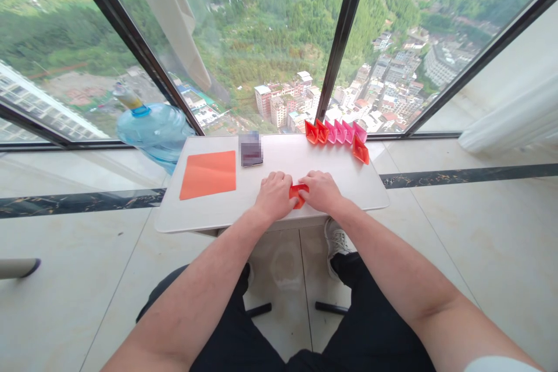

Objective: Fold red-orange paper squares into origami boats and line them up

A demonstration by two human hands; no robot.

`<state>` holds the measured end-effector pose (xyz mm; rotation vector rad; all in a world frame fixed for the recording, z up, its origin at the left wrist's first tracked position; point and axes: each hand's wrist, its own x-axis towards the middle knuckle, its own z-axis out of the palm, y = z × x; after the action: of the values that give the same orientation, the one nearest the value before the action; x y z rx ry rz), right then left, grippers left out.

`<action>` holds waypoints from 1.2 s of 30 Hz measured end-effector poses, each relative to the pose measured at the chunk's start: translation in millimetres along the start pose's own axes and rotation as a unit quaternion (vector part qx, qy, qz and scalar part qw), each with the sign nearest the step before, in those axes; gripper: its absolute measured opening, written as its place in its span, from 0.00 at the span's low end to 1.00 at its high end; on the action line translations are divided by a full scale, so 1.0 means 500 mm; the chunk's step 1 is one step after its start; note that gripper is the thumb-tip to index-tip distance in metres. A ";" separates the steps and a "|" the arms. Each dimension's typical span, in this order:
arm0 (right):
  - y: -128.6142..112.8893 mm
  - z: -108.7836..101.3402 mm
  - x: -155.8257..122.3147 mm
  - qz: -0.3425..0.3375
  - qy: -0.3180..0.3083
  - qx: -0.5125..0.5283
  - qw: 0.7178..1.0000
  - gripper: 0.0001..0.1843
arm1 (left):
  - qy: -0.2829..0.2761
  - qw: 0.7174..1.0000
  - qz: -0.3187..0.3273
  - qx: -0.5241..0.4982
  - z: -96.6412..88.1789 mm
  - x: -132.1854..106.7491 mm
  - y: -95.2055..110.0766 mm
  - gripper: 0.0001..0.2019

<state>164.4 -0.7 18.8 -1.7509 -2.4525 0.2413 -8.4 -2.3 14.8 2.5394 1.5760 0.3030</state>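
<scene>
Near the front edge of the white table, both hands are closed on a small folded piece of red-orange paper (pixel 299 190). My left hand (pixel 275 195) grips its left side, thumb toward the middle. From the right, my right hand (pixel 320 190) holds the other side with its thumb on the paper. Parts of the paper are hidden under the fingers. Folded paper boats stand in a row at the back right, red ones (pixel 317 132) at the left and pink ones (pixel 342 132) beside them. A separate red-orange paper boat (pixel 360 150) sits in front of the row's right end.
Flat orange paper sheets (pixel 208 174) lie on the left of the white table (pixel 279 154). A dark, blurred-out phone-like object (pixel 251 149) is at the back edge. A large blue water bottle (pixel 152 131) stands behind the left corner, by the tall windows.
</scene>
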 end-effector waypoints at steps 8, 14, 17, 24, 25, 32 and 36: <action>0.010 0.008 -0.001 -0.035 0.023 0.003 0.999 0.12 | 0.003 0.999 0.012 -0.033 0.012 -0.001 -0.005 0.13; 0.021 0.019 0.003 -0.062 0.038 0.033 0.997 0.10 | 0.015 0.999 0.008 -0.033 0.019 -0.003 -0.009 0.14; 0.024 0.020 0.004 -0.062 0.046 0.050 0.996 0.11 | 0.016 0.999 0.004 -0.036 0.017 -0.004 -0.008 0.14; 0.026 0.022 0.004 -0.034 0.059 0.100 0.993 0.12 | 0.009 0.999 0.004 -0.038 0.008 -0.005 -0.003 0.12; 0.026 0.022 0.004 -0.033 0.060 0.108 0.992 0.12 | 0.008 0.999 0.002 -0.038 0.007 -0.005 -0.003 0.12; 0.030 0.017 0.007 -0.021 0.058 0.172 0.983 0.11 | 0.011 0.999 0.004 -0.030 0.010 -0.006 -0.001 0.13; 0.035 0.017 0.009 -0.010 0.048 0.231 0.972 0.12 | 0.016 0.999 0.002 -0.050 0.014 -0.006 -0.002 0.13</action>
<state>177.6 8.6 7.1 -1.4954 -2.1231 0.6496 -9.2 -4.7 7.5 2.4752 1.5266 0.4143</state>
